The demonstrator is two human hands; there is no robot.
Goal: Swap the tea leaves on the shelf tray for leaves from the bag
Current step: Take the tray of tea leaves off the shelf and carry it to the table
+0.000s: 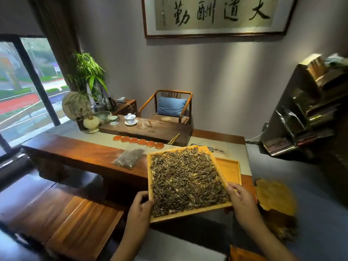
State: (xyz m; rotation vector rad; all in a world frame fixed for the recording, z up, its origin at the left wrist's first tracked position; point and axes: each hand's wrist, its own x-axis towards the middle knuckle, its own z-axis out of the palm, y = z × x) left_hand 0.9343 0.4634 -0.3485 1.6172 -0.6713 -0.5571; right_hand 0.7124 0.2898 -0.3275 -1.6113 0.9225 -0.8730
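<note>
You are holding the shallow, light-wood rectangular tray (pixel 149 178) with both hands: your left hand (pixel 138 208) grips its near-left edge, thumb curled over the rim, and your right hand (pixel 240 197) grips the near-right edge with the fingers curled on the rim. The tray is off the table, carried above its near edge, and it is covered almost wall to wall with long, thin, dark brown and gold tea leaves (pixel 185 180). Under its far right corner lies a second, empty light-wood tray (pixel 230 169) on the long reddish-brown wooden table (pixel 79 155). The clear plastic bag of tea leaves (pixel 129 157) lies on that table just left of the tray you carry, apart from it. The step in hand looks like bringing the loaded tray to where it can be emptied. Keep it level, since the heap sits close to the height of the low rim and a tilt toward any corner would likely spill leaves. Move both hands together and slowly. When you tip it, lower one corner over the receiving tray so that the leaves slide out in a narrow stream.
</note>
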